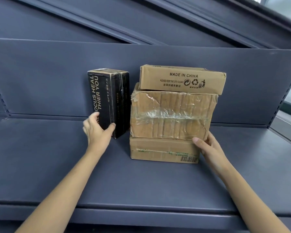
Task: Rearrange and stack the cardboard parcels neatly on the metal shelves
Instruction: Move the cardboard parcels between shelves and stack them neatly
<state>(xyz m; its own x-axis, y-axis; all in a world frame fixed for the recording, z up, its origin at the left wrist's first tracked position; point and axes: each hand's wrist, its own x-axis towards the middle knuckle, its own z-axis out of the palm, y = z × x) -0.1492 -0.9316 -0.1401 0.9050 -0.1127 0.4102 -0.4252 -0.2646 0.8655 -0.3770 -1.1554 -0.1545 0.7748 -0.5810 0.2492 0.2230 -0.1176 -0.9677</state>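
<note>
straight ahead, a dark grey metal shelf (pixel 57 165) with a matching back panel (pixel 40 73), seen from above and in front. near the middle, standing upright on end, a tall black box (pixel 111 101) with gold lettering down its side, set close to the back panel. just to its right, nearly touching, a stack of three brown cardboard parcels. at the bottom, a flat parcel (pixel 163 149) with green tape and a barcode label at its lower right corner. on top of that, a larger crumpled parcel (pixel 171 115) wrapped in clear tape, overhanging the bottom one on the right. on the very top, a flat parcel (pixel 182 79) printed "made in china" with recycling symbols, sitting slightly askew.

left hand (pixel 96 128) wrapped around the lower part of the black box, thumb across the front corner, fingers around the left side. right hand (pixel 207 145) cupped against the lower right corner of the crumpled parcel, thumb pressed on its front face, fingers behind the edge. both bare forearms reaching in from the bottom corners.
</note>
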